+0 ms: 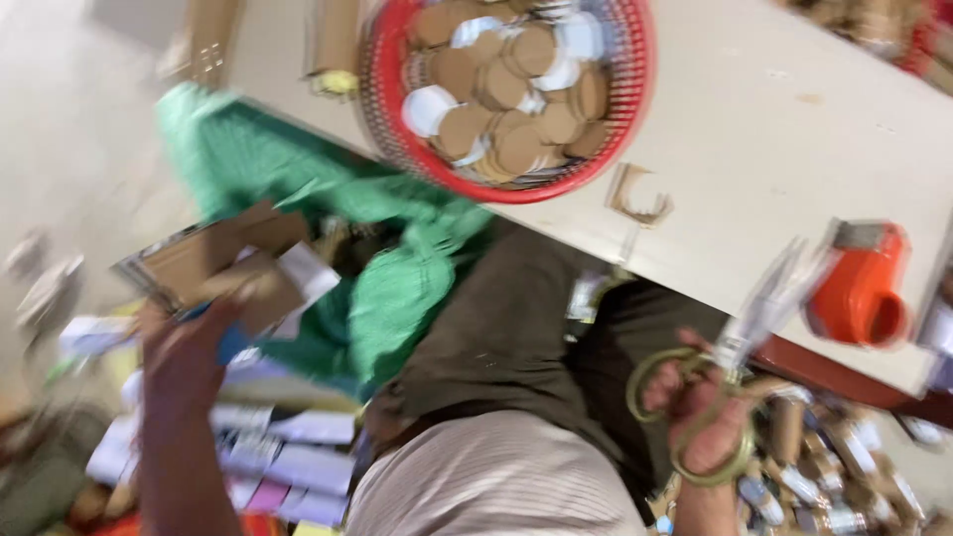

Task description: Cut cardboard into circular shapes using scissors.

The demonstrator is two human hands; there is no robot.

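1. The right hand (700, 412) was closed through the yellow loop handles of the scissors (735, 347), fingers threaded in the rings, blades pointing up and away toward the table edge (754, 149); blur hid whether the blades were apart
2. The scissors looked stiff and fairly light, metal blades sharp at the tip; the loops were the safe place to hold, as the hand did
3. The left hand (184, 347) was raised with its fingers closed on a stack of cardboard (213, 263), gripped at the lower edge
4. The cardboard looked light and stiff but bendable, likely to flop if held by one corner; a pinch at the edge nearest the hand seemed best
5. Beyond the left hand lay a green mesh sack (387, 288)
6. Up from the right hand sat an orange tool (864, 288) on the table
7. Farthest off, a red basket (387, 119) held round card discs (506, 89), thin and light, easy to scatter
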